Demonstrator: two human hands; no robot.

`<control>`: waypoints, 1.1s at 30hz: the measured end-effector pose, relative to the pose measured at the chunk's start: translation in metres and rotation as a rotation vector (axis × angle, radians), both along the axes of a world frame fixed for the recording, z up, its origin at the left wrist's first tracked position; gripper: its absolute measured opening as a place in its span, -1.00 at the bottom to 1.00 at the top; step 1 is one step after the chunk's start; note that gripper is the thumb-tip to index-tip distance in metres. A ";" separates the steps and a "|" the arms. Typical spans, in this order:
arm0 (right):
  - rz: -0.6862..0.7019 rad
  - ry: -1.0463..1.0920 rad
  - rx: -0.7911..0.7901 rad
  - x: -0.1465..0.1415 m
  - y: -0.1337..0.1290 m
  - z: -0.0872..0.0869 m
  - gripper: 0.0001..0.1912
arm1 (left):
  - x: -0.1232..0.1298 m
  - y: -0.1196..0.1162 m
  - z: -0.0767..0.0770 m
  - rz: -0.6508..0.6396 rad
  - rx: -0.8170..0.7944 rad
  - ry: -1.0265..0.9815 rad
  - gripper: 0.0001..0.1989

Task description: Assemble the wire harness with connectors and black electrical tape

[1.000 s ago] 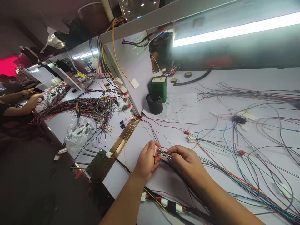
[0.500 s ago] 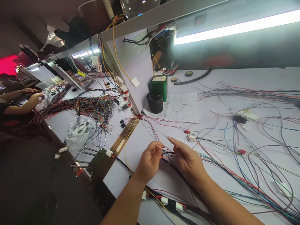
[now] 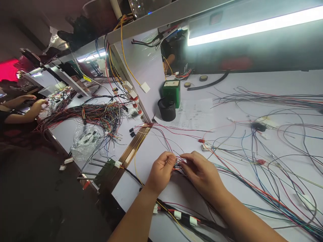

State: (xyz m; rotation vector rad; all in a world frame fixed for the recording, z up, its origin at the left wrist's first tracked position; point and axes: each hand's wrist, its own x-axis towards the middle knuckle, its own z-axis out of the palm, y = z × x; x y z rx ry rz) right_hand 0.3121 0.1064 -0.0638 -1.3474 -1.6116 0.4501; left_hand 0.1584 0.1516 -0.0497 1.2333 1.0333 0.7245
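Observation:
In the head view, my left hand (image 3: 163,170) is closed on a bundle of thin wires (image 3: 228,172), with the thumb pressed against the fingers. The bundle passes under my right hand (image 3: 202,171) and runs off to the lower right. My right hand's thumb and fingers are curled at the wires just beside the left fingertips; whether they grip any is too small to make out. Loose wires reach from between the hands toward the metal strip. Below the wrists lies a thick black-taped cable (image 3: 185,219) with white connectors.
A black mesh cup (image 3: 167,110) and a green box (image 3: 172,90) stand on a printed sheet (image 3: 195,112). Loose wires with small connectors spread over the right side. Left of the metal strip (image 3: 133,143) lie a big wire heap (image 3: 101,116) and a plastic bag (image 3: 85,139). Another person's arms (image 3: 25,109) are far left.
My right hand has shifted down and left, its raised index finger now curled in at the wires. My left hand has stayed nearly in place.

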 end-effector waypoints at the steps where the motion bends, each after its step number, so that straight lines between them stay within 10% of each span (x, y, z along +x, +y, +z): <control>1: 0.006 0.044 -0.004 0.001 0.000 0.002 -0.87 | 0.001 0.000 0.000 0.013 -0.048 -0.021 -0.67; 33: 0.016 0.031 -0.007 -0.004 0.001 -0.003 -0.96 | 0.005 0.000 0.005 0.102 -0.100 -0.088 -0.57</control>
